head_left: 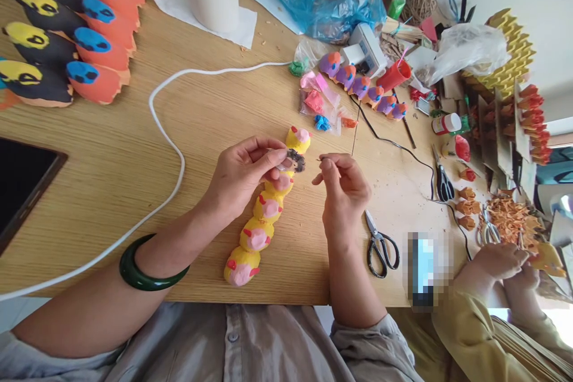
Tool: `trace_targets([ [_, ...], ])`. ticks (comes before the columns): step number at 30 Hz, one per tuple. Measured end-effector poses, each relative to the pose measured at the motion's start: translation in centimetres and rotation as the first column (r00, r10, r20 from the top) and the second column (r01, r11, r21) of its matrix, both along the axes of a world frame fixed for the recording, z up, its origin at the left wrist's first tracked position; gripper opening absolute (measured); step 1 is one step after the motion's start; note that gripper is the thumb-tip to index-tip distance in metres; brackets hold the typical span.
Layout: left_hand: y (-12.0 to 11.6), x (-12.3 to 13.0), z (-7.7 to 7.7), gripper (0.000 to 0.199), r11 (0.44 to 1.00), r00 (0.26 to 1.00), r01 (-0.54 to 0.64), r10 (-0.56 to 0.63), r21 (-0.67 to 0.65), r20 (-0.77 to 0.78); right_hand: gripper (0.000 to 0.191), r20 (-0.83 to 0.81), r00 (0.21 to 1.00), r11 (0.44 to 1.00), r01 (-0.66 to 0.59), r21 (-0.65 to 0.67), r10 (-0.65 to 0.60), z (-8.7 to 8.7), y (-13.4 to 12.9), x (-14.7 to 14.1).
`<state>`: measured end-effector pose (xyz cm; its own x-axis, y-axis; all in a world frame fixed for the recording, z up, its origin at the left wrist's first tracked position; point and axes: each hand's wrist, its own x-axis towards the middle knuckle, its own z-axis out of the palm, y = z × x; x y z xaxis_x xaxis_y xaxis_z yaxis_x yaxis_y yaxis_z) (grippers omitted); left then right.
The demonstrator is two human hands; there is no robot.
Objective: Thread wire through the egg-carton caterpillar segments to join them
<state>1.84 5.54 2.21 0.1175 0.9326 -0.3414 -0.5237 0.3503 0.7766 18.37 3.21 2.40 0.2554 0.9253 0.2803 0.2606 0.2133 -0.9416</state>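
Observation:
My left hand is closed in a pinch on a dark, crumbly lump of modelling clay, with a bit of clear plastic under the thumb. A short gap to the right, my right hand has its thumb and forefinger pressed together on a tiny dark bit, too small to name. Below both hands lies a row of yellow egg-carton cups with pink and red patches; the left hand hides part of it. Scissors with black handles rest right of my right forearm.
A white cable curves across the table at left. Painted egg-carton rows stand upper left, a purple-orange row beyond the hands. Coloured clay packets and a blue plastic bag lie behind. At right, a co-worker's hands hold a yellow piece.

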Motion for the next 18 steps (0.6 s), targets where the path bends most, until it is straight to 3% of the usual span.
trace_targets([
  [4, 0.2, 0.0, 0.2, 0.020, 0.997, 0.994, -0.045, 0.052, -0.062, 0.099, 0.010, 0.423, 0.905, 0.958, -0.087, 0.273, -0.039, 0.4, -0.7, -0.5],
  [7, 0.3, 0.1, 0.5, 0.022, 0.995, 0.986, -0.066, 0.077, -0.081, 0.145, 0.016, 0.582, 0.803, 0.891, -0.165, 0.423, -0.128, 0.0, -0.5, -0.6],
  [13, 0.0, 0.4, 0.6, 0.020, 0.992, 0.981, -0.040, 0.062, -0.120, 0.186, 0.019, 0.750, 0.622, 0.851, -0.250, 0.462, -0.225, -1.2, 0.0, -0.4],
  [15, -0.1, 0.3, 0.4, 0.019, 0.990, 0.981, -0.024, 0.050, -0.139, 0.187, 0.017, 0.698, 0.686, 0.864, -0.206, 0.460, -0.208, -1.2, -0.2, -0.4],
  [18, 0.0, 0.1, 0.1, 0.013, 0.981, 0.982, 0.027, 0.010, -0.193, 0.189, 0.010, 0.435, 0.890, 0.927, -0.039, 0.373, -0.137, -1.3, -0.4, -0.5],
])
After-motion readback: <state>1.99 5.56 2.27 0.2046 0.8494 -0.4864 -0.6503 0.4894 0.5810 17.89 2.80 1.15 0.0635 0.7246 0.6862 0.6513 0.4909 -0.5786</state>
